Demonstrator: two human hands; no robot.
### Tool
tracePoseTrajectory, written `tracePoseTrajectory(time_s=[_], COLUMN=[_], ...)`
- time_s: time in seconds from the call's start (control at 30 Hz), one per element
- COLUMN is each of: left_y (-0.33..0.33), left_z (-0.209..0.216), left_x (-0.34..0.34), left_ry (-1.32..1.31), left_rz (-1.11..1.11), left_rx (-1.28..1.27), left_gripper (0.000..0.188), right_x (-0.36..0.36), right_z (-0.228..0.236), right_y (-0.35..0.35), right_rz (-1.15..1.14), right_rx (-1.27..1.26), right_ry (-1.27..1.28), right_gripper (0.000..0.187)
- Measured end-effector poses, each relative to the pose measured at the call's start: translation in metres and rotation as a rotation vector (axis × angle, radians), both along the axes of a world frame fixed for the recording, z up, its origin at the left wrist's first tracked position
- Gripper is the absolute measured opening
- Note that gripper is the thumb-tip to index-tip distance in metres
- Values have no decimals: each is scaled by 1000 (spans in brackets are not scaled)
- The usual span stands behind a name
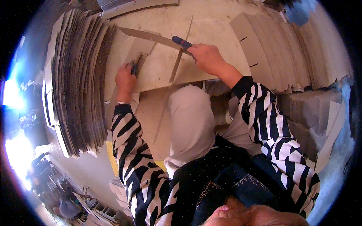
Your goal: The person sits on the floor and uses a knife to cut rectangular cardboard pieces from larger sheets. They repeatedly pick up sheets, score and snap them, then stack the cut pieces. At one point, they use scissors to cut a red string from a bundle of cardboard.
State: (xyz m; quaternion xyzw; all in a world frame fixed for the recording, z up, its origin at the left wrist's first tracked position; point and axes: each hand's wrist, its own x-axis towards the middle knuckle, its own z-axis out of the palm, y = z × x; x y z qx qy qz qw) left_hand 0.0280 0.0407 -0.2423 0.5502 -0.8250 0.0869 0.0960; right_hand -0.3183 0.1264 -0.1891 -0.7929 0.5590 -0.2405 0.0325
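Observation:
My right hand (208, 57) grips the blue handle of a long knife (158, 37), whose wide blade reaches left across a flat cardboard sheet (158, 71) on the work board. My left hand (126, 78) is closed on a small dark-handled tool (135, 64) pressed onto the sheet's left part, beside a folded cardboard flap. A thin cardboard strip (180, 56) lies slanted between the two hands. Both sleeves are black-and-white striped.
A tall stack of cardboard sheets (81, 83) stands on edge at the left. Overlapping slotted cardboard pieces (279, 52) fan out at the right, with a blue thing (299, 11) behind them. My knee in light trousers (190, 120) sits under the board's near edge.

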Motion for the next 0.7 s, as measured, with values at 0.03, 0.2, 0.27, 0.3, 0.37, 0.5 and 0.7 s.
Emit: tracePoseTrajectory(time_s=[0.03,0.2,0.27,0.3,0.37,0.5,0.7], left_y=[-3,-9,1,2,11,-11,-18], left_z=[0,11,33,34,30,3,3], left_x=[1,-32,-51,-68,-95,-65,-58], left_ry=[-17,155,344,453,530,658,1073], left_rz=[17,240,157,96,99,342,194], left_rx=[-15,-3,148,229,230,267,395], left_gripper=[33,25,25,25,26,29,31], right_x=[2,3,7,3,-4,4,-5], right_z=[1,2,-1,-3,-10,-6,-13], right_y=[-1,1,0,-1,-4,-3,-4], right_rz=[7,38,51,41,26,-2,-22], right_rx=[0,-49,-83,-100,-78,22,57], right_ry=[18,-4,-27,-21,15,77,88], right_gripper=[26,32,32,32,32,33,32])
